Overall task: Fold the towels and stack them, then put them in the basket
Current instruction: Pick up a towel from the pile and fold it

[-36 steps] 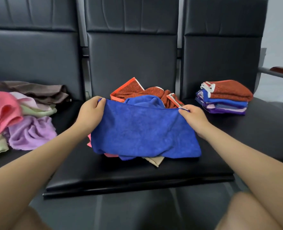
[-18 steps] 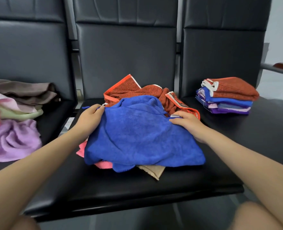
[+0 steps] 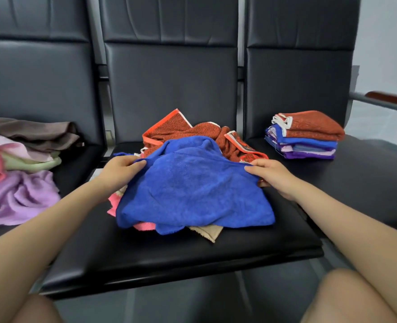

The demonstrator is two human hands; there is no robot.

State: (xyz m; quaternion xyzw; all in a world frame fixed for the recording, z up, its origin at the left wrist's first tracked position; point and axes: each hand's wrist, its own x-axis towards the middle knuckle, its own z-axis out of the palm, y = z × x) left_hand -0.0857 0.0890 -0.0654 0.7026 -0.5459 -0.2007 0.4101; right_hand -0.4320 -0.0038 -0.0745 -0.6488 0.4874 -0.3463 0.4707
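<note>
Head view: the blue towel (image 3: 192, 190) lies at centre on the middle seat (image 3: 169, 257), draped over a rust towel (image 3: 176, 131), a pink towel (image 3: 115, 201) and a beige towel (image 3: 206, 230). Left hand (image 3: 118, 170) pinches its corner at 9 o'clock; right hand (image 3: 269, 174) grips its edge at 3 o'clock. Folded stack (image 3: 307, 136) sits at 2 o'clock; loose pile (image 3: 20, 173) at 9 o'clock. No basket visible. Risk: lifting may drag underlying towels off the seat front, since they touch the blue one.

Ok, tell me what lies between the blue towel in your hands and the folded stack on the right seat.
In the head view, the rust-red towel lies between the blue towel and the folded stack, then bare black seat.
</note>
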